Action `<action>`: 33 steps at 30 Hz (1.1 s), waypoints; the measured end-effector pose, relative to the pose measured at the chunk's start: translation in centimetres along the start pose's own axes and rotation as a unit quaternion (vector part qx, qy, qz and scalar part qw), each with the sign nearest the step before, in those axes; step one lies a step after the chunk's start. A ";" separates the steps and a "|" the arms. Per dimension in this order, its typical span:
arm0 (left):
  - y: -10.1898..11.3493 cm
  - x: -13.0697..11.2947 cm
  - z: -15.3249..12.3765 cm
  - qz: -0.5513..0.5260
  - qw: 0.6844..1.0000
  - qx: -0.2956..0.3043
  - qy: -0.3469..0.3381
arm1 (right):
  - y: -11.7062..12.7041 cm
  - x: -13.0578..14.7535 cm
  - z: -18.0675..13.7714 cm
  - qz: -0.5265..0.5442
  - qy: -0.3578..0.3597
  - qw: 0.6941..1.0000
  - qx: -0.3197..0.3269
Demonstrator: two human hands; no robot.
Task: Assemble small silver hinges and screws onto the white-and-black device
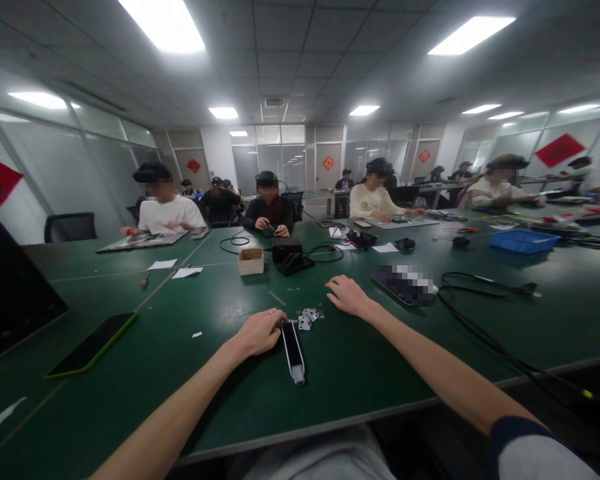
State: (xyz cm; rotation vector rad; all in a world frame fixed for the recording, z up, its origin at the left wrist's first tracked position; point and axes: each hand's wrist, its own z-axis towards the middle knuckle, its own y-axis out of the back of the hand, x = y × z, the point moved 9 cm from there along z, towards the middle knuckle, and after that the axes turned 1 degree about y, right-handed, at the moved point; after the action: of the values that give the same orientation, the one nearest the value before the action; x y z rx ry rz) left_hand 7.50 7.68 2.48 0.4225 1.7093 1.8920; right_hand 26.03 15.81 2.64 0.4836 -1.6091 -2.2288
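Observation:
My left hand (pixel 261 332) rests on the green table with curled fingers. Its fingertips close on the far end of a long, narrow device (pixel 293 352) with a black face and whitish edges, which lies on the table pointing toward me. Just beyond the device is a small pile of silvery metal plates (pixel 307 319), with tiny rings scattered around it. To the right of the pile, my right hand (pixel 349 295) lies palm down on the table, fingers extended and apart, holding nothing.
A phone with a green case (pixel 93 345) lies at left beside a dark screen (pixel 15 293). Ahead are a small cardboard box (pixel 251 261) and a black stand (pixel 289 257). A blurred-out object (pixel 404 283), black cables (pixel 485 283) and a blue tray (pixel 524 241) are rightward. Several people sit opposite.

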 end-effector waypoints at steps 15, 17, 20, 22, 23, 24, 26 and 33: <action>0.3 0.1 -0.2 0.004 0.999 -0.017 0.031 | -0.8 3.8 0.3 0.122 0.082 0.986 0.084; 0.2 0.2 -0.2 0.005 0.999 -0.016 0.032 | -1.2 3.4 0.7 0.120 0.063 0.987 0.087; 0.1 0.3 -0.3 0.006 0.999 -0.013 0.041 | -1.5 2.7 1.1 0.149 0.030 0.984 0.089; 0.2 0.3 -0.3 0.003 0.999 -0.013 0.044 | -1.7 2.2 1.2 0.176 0.012 0.980 0.091; 0.2 0.3 -0.3 0.002 0.999 -0.012 0.045 | -1.8 2.0 1.1 0.188 0.002 0.978 0.095; 0.2 0.3 -0.3 0.000 0.999 -0.010 0.047 | -1.9 1.8 1.1 0.198 -0.007 0.975 0.099; 0.2 0.4 -0.4 -0.003 0.999 -0.005 0.051 | -2.0 1.5 0.9 0.211 -0.021 0.971 0.105; 0.3 0.2 -0.5 0.011 0.998 -0.001 0.058 | -1.7 2.1 0.6 0.240 0.025 0.969 0.049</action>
State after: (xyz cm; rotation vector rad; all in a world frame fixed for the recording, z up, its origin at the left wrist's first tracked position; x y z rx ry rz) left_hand 7.02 7.37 2.69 0.3370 1.7837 1.9678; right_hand 23.77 15.88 1.04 0.1477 -1.6108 -1.7714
